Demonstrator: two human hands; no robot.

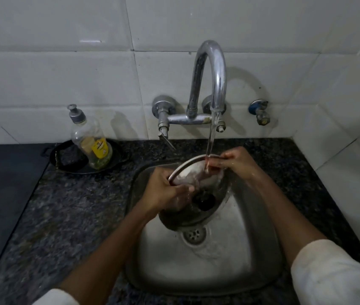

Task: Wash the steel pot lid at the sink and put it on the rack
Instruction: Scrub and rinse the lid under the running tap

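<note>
The round steel pot lid (193, 172) is held tilted over the steel sink (236, 256), its black knob (204, 200) facing down toward me. My left hand (169, 191) grips the lid's left rim. On the top right edge my right hand (233, 161) rests with its fingers curled over the rim. Water runs from the curved chrome tap (213, 80) onto the lid's top edge beside my right fingers. No rack is in view.
A clear dish soap bottle (91, 139) with a grey pump stands in a black pan (82, 160) on the dark granite counter (75, 205), left of the sink. A small valve (260, 111) sticks out of the white tiled wall at right.
</note>
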